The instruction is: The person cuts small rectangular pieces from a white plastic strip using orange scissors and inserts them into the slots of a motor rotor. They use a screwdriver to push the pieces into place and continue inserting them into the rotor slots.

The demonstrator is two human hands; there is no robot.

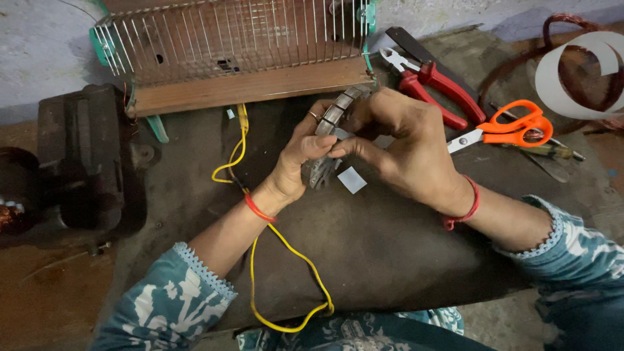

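Note:
My left hand point(300, 156) grips a grey ring-shaped slotted metal core point(333, 117) from its left side, held upright over a dark work mat point(390, 247). My right hand point(403, 146) closes on the core from the right, with the fingertips pinching at a slot near its middle. A small white paper slip point(351, 179) lies on the mat just below the hands. Much of the core is hidden behind the fingers. Both wrists wear red thread bands.
A wire-cage frame on a wooden base point(247, 84) stands behind the hands. Red-handled pliers point(432, 81) and orange-handled scissors point(513, 127) lie at the right. A yellow wire point(286, 250) loops across the mat. A dark vise point(84, 162) sits left; a white paper strip point(572, 71) curls far right.

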